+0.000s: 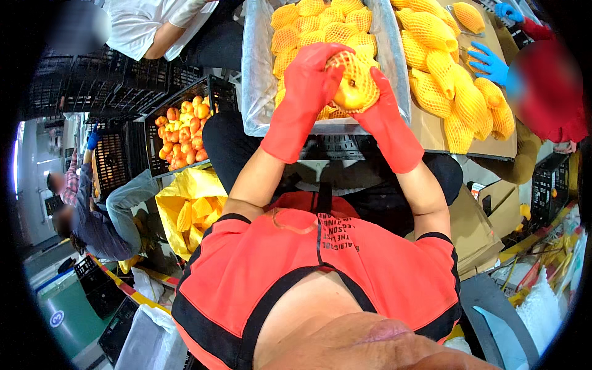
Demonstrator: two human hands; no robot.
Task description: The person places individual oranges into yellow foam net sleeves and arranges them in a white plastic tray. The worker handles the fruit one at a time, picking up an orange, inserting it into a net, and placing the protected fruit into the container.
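Note:
A round yellow-orange fruit (350, 88) in a yellow foam net sits between my two red-gloved hands. My left hand (311, 76) wraps its far left side, with the thumb across the net. My right hand (381, 107) supports the fruit from the right and below. Both are above an open box (255, 88) lined with clear plastic film. Inside the box, rows of netted fruits (319, 21) fill the far part. My hands and forearms hide some of the near part.
Right of the box, loose netted fruits (455, 92) lie on a cardboard-covered surface (497, 145), where a co-worker's blue-gloved hand (490, 63) reaches in. Left stand a black crate (222, 99) of bare orange-red fruits (185, 132) and a yellow bag (178, 231) holding foam nets.

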